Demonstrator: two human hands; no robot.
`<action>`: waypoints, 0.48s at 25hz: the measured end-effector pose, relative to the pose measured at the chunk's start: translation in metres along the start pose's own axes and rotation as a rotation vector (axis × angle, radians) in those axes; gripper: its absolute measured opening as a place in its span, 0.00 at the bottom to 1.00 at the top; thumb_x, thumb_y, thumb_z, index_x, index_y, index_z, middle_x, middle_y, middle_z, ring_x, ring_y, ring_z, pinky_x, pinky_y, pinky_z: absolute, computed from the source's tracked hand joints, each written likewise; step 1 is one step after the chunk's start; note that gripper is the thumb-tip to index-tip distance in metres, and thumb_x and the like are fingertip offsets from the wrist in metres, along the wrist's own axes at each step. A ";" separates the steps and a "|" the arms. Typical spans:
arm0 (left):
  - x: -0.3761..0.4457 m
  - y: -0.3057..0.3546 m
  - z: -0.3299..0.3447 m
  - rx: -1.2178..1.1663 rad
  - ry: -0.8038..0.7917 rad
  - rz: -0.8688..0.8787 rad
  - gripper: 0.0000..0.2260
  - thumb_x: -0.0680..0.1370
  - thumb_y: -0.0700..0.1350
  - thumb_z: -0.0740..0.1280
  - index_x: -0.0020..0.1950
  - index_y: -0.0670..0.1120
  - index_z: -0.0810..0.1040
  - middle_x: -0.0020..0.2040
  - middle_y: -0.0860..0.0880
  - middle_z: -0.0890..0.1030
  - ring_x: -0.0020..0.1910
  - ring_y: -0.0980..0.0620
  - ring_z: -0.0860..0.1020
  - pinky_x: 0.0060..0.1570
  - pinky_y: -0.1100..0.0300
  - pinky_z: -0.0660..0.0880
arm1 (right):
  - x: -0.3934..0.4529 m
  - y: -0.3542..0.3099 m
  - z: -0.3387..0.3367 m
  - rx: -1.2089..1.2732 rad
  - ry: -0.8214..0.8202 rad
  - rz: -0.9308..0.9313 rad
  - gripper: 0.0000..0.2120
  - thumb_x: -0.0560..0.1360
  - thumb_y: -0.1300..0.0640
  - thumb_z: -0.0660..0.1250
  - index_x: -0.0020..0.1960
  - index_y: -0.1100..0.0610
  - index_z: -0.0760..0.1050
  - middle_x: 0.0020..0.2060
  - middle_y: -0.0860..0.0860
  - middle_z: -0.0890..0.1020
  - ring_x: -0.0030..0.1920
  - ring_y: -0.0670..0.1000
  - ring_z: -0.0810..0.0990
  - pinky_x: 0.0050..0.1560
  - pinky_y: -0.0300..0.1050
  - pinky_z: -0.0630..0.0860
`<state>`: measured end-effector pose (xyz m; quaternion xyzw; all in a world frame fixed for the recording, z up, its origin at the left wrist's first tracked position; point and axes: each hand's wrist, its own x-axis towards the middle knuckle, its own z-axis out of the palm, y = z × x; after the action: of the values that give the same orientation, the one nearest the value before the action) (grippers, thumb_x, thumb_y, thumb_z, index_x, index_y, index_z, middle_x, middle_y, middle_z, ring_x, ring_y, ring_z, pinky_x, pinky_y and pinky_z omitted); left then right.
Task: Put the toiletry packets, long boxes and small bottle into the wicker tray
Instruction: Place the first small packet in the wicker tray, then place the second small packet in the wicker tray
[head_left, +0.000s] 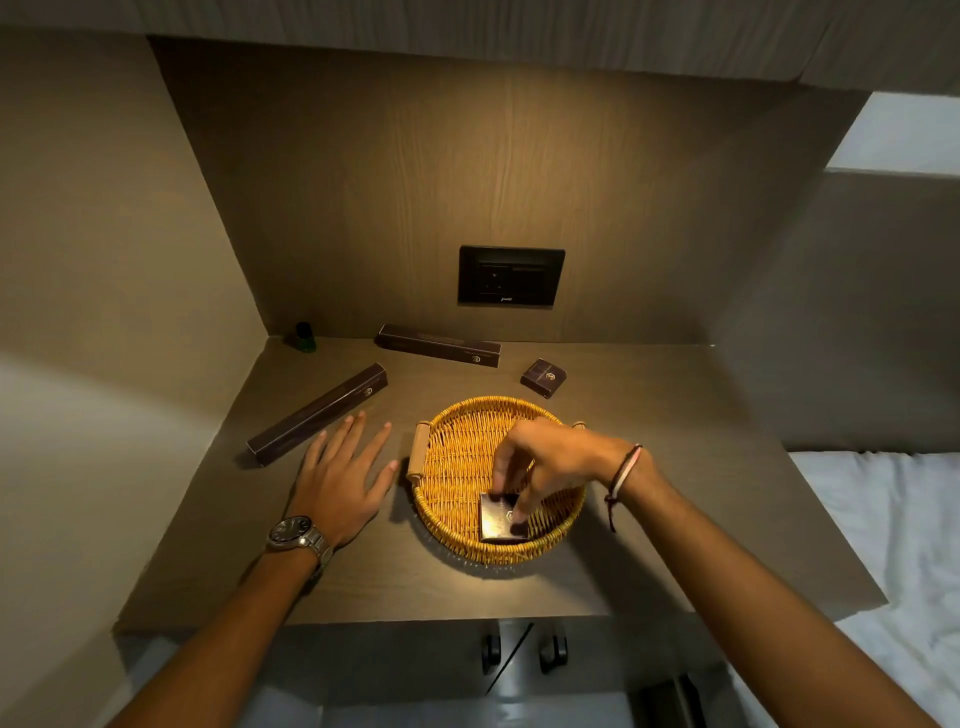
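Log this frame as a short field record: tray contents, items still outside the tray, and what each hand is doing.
tray: round wicker tray on the wooden shelf
in tray: one dark packet
right hand: fingers on that packet, inside the tray
left hand: open, flat on the shelf, left of the tray, holding nothing
outside tray: near long box, far long box, small packet, small green bottle in the back left corner
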<state>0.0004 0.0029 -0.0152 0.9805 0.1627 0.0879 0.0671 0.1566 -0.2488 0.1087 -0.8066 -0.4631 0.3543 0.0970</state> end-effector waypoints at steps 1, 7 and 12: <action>0.000 0.000 0.001 0.001 0.003 -0.001 0.29 0.78 0.63 0.47 0.77 0.54 0.60 0.78 0.45 0.64 0.77 0.47 0.61 0.74 0.44 0.57 | 0.003 0.006 -0.010 0.054 0.103 0.024 0.15 0.67 0.53 0.80 0.51 0.49 0.80 0.52 0.47 0.81 0.55 0.49 0.80 0.51 0.42 0.78; 0.002 -0.002 0.003 -0.005 0.016 -0.009 0.29 0.78 0.65 0.47 0.76 0.55 0.61 0.77 0.45 0.65 0.77 0.47 0.62 0.74 0.43 0.58 | 0.059 0.054 -0.062 -0.009 0.595 0.317 0.24 0.73 0.56 0.75 0.67 0.57 0.75 0.62 0.58 0.80 0.62 0.59 0.80 0.62 0.56 0.78; 0.004 -0.002 0.002 -0.002 0.025 -0.038 0.30 0.77 0.67 0.49 0.76 0.56 0.62 0.77 0.45 0.66 0.77 0.47 0.62 0.73 0.44 0.59 | 0.075 0.080 -0.051 0.103 0.577 0.363 0.22 0.71 0.60 0.76 0.62 0.59 0.74 0.60 0.60 0.79 0.61 0.60 0.79 0.61 0.57 0.79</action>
<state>0.0036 0.0058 -0.0173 0.9759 0.1822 0.0990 0.0679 0.2689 -0.2235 0.0714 -0.9369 -0.2471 0.1459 0.1997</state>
